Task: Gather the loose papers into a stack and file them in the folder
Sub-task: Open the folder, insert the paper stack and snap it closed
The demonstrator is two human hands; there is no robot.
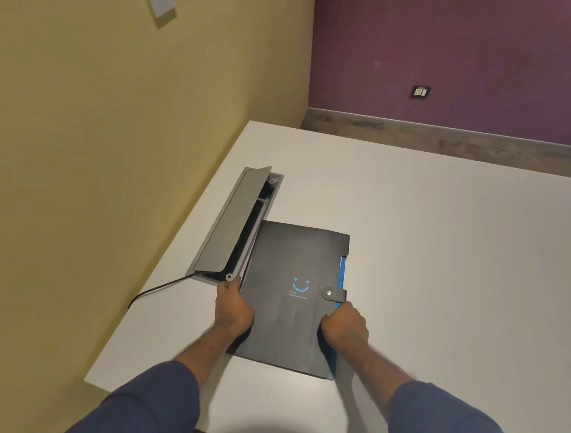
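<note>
A black folder [292, 268] with a blue smiley print lies flat on the white table [438, 254]. Its flap is closed by a snap tab [333, 294] on the right edge, where blue inner dividers show. My left hand [234, 307] grips the folder's left edge. My right hand [345, 327] grips its right edge just below the snap tab. No loose papers are visible on the table.
A grey cable box [232, 224] set into the table stands with its lid tilted open, just left of the folder. A black cable [158, 288] runs from it over the table's left edge. Yellow wall on the left, purple wall behind.
</note>
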